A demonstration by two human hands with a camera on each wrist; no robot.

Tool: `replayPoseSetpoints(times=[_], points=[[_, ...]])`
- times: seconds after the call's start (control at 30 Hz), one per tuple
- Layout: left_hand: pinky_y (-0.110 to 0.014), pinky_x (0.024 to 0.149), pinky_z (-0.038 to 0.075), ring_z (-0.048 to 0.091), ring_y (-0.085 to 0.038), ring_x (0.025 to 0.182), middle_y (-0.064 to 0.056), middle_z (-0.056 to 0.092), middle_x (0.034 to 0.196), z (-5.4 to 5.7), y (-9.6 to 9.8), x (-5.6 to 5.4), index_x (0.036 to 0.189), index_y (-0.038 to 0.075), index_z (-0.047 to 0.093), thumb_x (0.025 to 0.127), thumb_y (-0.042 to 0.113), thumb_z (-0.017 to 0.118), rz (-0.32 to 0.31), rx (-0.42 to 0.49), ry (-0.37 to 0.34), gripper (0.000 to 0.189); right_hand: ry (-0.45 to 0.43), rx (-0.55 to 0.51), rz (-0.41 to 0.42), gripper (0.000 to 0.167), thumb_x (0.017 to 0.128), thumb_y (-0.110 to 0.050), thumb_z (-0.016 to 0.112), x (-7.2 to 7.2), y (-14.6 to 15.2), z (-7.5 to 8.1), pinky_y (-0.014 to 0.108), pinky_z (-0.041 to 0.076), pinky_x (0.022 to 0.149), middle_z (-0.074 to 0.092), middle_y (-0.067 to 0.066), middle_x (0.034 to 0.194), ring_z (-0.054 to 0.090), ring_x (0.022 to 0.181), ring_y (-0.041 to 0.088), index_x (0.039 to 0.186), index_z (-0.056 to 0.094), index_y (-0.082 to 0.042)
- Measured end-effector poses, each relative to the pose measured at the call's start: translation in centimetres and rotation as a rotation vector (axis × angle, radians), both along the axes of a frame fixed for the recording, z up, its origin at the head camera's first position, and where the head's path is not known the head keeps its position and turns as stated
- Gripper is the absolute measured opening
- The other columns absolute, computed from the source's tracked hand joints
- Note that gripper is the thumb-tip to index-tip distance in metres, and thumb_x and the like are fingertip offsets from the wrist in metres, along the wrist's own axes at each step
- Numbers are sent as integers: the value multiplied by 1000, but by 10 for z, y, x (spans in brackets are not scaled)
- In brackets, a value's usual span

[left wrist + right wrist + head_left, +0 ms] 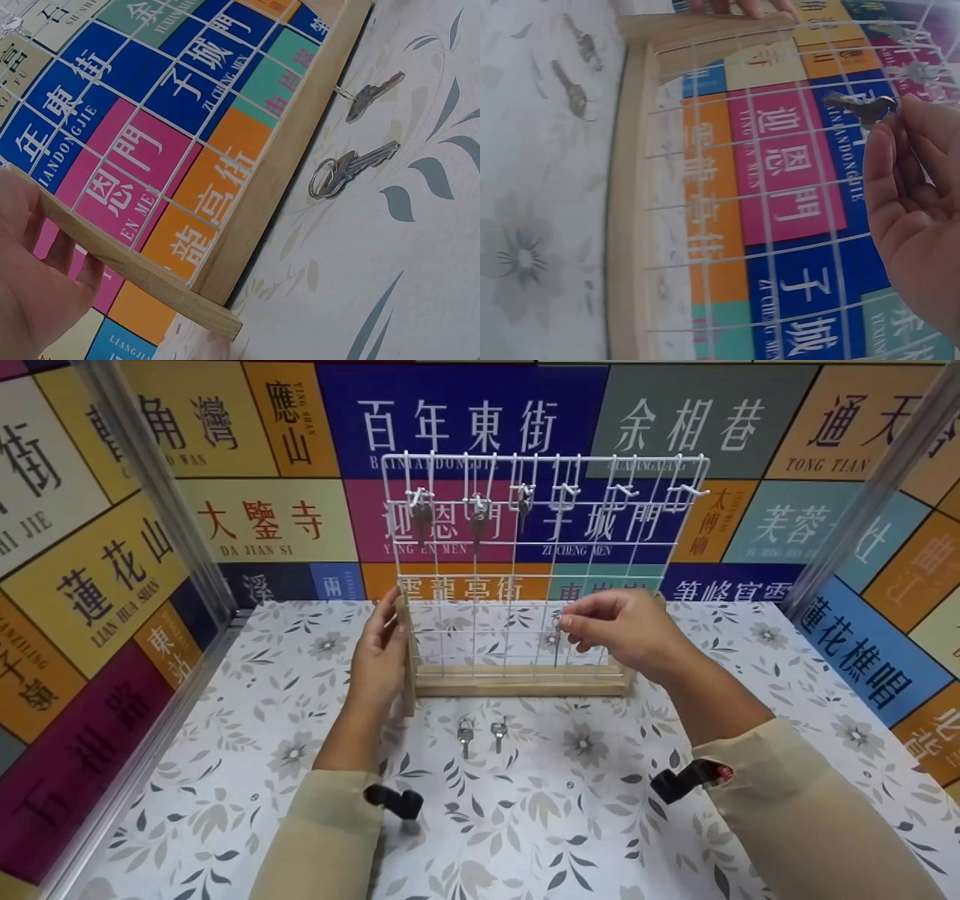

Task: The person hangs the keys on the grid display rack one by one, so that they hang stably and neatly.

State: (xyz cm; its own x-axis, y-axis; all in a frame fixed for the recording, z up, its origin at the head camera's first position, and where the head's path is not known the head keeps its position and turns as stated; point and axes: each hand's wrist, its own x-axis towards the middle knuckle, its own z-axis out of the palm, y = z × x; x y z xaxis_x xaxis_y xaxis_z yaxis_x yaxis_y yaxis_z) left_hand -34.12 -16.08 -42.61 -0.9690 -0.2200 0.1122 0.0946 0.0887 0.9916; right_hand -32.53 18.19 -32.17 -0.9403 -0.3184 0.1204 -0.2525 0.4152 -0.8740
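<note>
A white wire grid rack [517, 577] stands on a wooden base [517, 685]. My left hand [377, 664] holds its left wooden side piece [142, 266], fingers along the outer face. My right hand [626, 631] pinches a small silver key [859, 107] by its ring between thumb and forefinger, in front of the grid's lower right half. The key hangs down from the fingertips. Two more keys with rings, a left one [466, 735] and a right one [499, 733], lie on the table before the base.
White hooks line the upper grid. Keys hang on the left hook [422, 521], the second [478, 521] and the third [524, 502]; a bare hook [622, 491] is farther right. A floral cloth [525, 825] covers the table. Panels with large characters [465, 420] surround it.
</note>
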Motion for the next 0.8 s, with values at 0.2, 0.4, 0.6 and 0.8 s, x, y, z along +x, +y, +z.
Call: replayPoseSetpoints(times=[0.2, 0.4, 0.6, 0.8], points=[[-48, 130, 40, 41, -21, 159, 15, 40, 171, 1, 0, 0, 149, 68, 43, 113, 26, 53, 6, 0, -17, 56, 21, -164, -9, 27, 99, -29, 79, 7, -6, 28, 27, 66, 78, 80, 4, 97, 73, 84, 17, 113, 81, -6], [-48, 130, 40, 41, -21, 159, 12, 41, 172, 2, 0, 1, 146, 71, 42, 114, 24, 52, 4, -8, -11, 58, 56, -311, -41, 25, 98, -25, 80, 9, -14, 58, 27, 67, 77, 79, 7, 96, 74, 81, 17, 110, 81, -3], [-49, 131, 38, 39, -22, 161, 13, 38, 173, 2, 1, 0, 151, 67, 41, 115, 23, 50, 1, -24, -6, 58, 101, -462, -97, 28, 94, -23, 84, 7, -20, 83, 26, 67, 76, 78, 10, 96, 73, 82, 20, 111, 79, 0], [-50, 131, 38, 38, -22, 161, 15, 38, 172, 2, 2, 0, 151, 68, 40, 115, 25, 50, 6, -20, -18, 57, 126, -521, -183, 32, 94, -25, 83, 5, -28, 94, 26, 67, 76, 78, 12, 97, 73, 83, 22, 115, 79, -1]])
